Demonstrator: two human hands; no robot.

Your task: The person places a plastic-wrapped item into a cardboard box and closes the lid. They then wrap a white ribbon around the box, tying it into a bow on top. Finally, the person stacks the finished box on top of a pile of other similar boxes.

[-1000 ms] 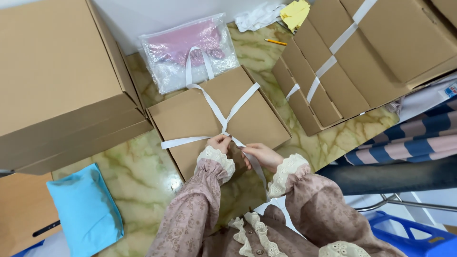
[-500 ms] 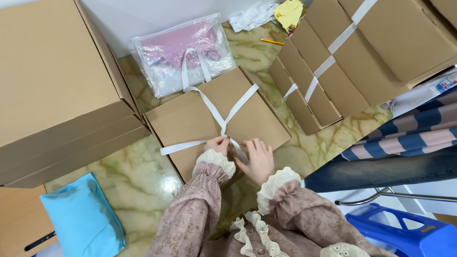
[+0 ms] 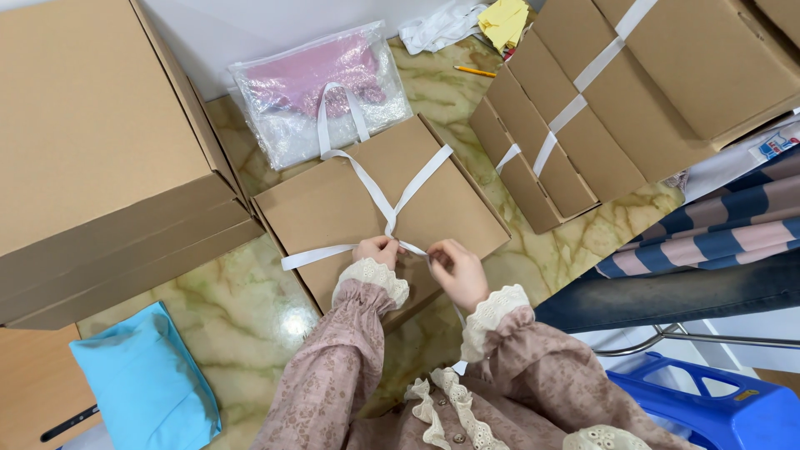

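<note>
I see left hand [image 3: 377,250] and right hand [image 3: 456,268] both pinched on the white strap [image 3: 392,204], fingers closed around it at the near edge of the flat cardboard box [image 3: 333,204]. Strap crossing sits just beyond fingertips. Bagged pink item [image 3: 321,87] farther past.

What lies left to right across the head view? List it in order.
Light blue bag → stack of large cardboard boxes → left hand on the white strap of the middle cardboard box → right hand → strapped flat boxes → blue plastic stool.
</note>
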